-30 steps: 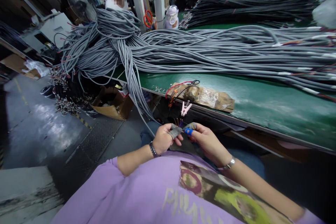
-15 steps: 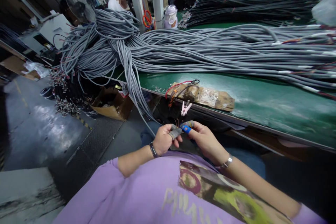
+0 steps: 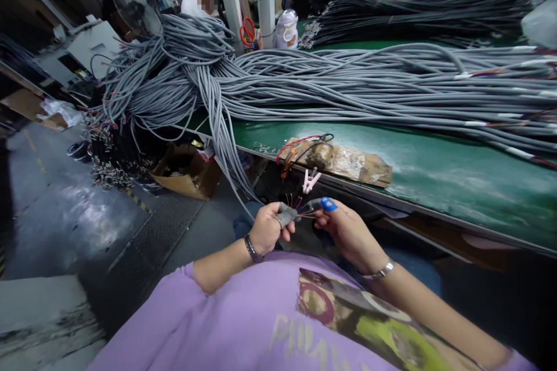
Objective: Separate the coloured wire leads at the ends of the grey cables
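Observation:
My left hand (image 3: 267, 227), its thumb wrapped in grey tape, is closed around the end of a grey cable (image 3: 244, 206) that runs down from the hanging bundle. Thin coloured wires (image 3: 306, 214) fan out past the left thumb, some standing up and some stretching to the right. My right hand (image 3: 343, 232), with a blue cover on its thumb, pinches the tips of a few of these wires. Above the hands, a pink clip (image 3: 310, 181) sits at the table edge beside a taped cardboard strip (image 3: 357, 166) with red and black leads.
Long grey cables (image 3: 348, 84) lie across the green table (image 3: 435, 177), with a coiled heap (image 3: 195, 40) on the left. Behind are dark cables (image 3: 391, 17) and a lilac container (image 3: 286, 30). A cardboard box (image 3: 191, 177) stands below left. A person (image 3: 195, 4) is further back.
My right hand has drawn slightly away to the right from my left. The coloured wires now show spread between the two hands. My left hand keeps its hold.

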Demonstrator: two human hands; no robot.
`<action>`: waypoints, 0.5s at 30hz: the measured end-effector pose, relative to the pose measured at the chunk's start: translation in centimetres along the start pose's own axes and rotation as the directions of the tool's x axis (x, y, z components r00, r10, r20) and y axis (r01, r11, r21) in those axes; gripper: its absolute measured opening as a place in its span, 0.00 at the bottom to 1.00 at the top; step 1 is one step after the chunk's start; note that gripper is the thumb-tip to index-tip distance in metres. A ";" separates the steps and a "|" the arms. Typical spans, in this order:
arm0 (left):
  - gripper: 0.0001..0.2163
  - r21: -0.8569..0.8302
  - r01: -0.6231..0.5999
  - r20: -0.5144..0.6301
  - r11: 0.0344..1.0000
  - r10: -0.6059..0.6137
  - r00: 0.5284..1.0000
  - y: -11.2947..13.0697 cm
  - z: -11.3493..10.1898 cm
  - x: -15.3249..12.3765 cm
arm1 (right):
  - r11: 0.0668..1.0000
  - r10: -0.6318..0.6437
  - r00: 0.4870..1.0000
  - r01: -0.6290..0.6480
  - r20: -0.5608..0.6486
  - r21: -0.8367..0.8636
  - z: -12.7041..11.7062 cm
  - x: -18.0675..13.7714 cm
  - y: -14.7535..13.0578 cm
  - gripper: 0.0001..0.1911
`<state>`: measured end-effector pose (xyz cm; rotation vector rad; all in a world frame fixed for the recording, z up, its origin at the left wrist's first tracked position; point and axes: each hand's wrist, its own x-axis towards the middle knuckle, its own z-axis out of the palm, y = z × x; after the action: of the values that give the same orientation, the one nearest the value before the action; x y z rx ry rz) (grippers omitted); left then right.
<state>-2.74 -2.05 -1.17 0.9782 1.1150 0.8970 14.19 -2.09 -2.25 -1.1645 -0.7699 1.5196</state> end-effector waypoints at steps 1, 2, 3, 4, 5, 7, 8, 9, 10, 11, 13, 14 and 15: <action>0.18 -0.009 0.009 0.002 1.000 -0.009 1.000 0.3 -0.2 0.0 | 1.000 0.013 1.000 -0.013 -0.008 0.026 -0.2 0.3 -0.1 0.21; 0.18 -0.017 0.023 0.013 1.000 -0.023 1.000 0.6 -0.4 0.0 | 0.999 0.027 1.000 -0.027 -0.007 0.044 -0.5 0.6 -0.2 0.20; 0.18 -0.023 0.041 0.031 0.999 -0.041 0.999 0.9 -0.6 0.1 | 0.997 0.044 0.999 -0.044 0.002 0.058 -0.6 1.0 -0.4 0.20; 0.19 -0.029 0.063 0.060 0.998 -0.061 0.996 1.2 -0.7 0.1 | 0.995 0.066 0.998 -0.067 0.013 0.075 -0.7 1.4 -0.7 0.20; 0.19 -0.034 0.088 0.102 0.996 -0.084 0.991 1.5 -0.9 0.2 | 0.991 0.095 0.995 -0.098 0.031 0.092 -0.7 1.9 -1.0 0.21; 0.20 -0.041 0.136 0.211 0.990 -0.124 0.970 2.0 -1.1 0.5 | 0.977 0.161 0.982 -0.173 0.101 0.124 -0.4 2.8 -1.6 0.23; 0.21 -0.038 0.157 0.271 0.987 -0.141 0.952 2.2 -1.2 0.7 | 0.970 0.181 0.972 -0.201 0.149 0.134 -0.2 3.2 -1.9 0.24; 0.21 -0.032 0.174 0.328 0.984 -0.154 0.932 2.4 -1.2 1.0 | 0.967 0.185 0.963 -0.214 0.197 0.136 0.1 3.5 -2.2 0.24; 0.21 -0.023 0.188 0.376 0.982 -0.166 0.912 2.5 -1.2 1.3 | 0.969 0.175 0.955 -0.210 0.239 0.130 0.4 3.9 -2.5 0.24; 0.21 -0.016 0.198 0.413 0.980 -0.174 0.894 2.6 -1.1 1.6 | 0.975 0.151 0.952 -0.187 0.266 0.119 0.7 4.1 -2.7 0.24; 0.21 -0.017 0.208 0.461 0.978 -0.177 0.870 2.7 -1.0 2.2 | 0.990 0.089 0.957 -0.116 0.277 0.084 1.2 4.4 -3.0 0.25; 0.21 -0.027 0.209 0.471 0.978 -0.172 0.865 2.7 -0.9 2.5 | 0.994 0.065 0.962 -0.086 0.266 0.067 1.4 4.5 -3.0 0.25; 0.21 -0.040 0.208 0.477 0.977 -0.164 0.863 2.7 -0.9 2.8 | 0.996 0.052 0.967 -0.068 0.251 0.057 1.6 4.6 -3.1 0.26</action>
<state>-3.23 1.59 0.42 0.9304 0.7273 0.5047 13.68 3.26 -0.26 -0.9661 -0.8516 1.7515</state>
